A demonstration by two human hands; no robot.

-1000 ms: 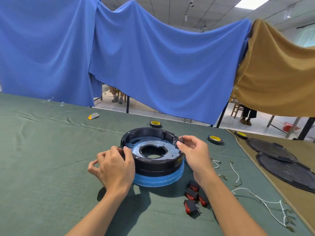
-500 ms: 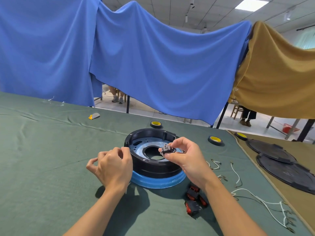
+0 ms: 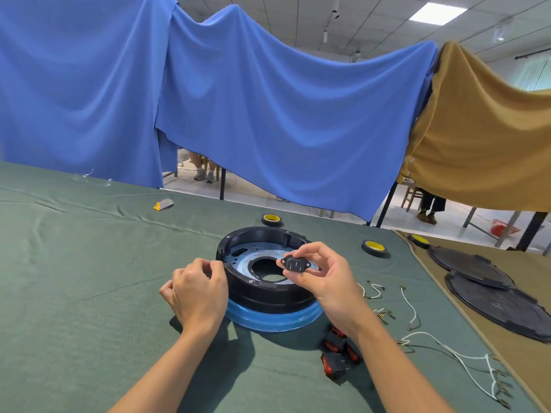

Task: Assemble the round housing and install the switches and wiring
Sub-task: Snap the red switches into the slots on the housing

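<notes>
Round housing flat on worktop, dead ahead of us. Right hand pinches small black flanged part above housing's central opening, long axis roughly 9-to-3. Left hand curled at rim, 9 o'clock side; grip or mere touch, we cannot tell. We judge part seats in housing wall; right hand nearer. Red switches at 5 o'clock.
</notes>
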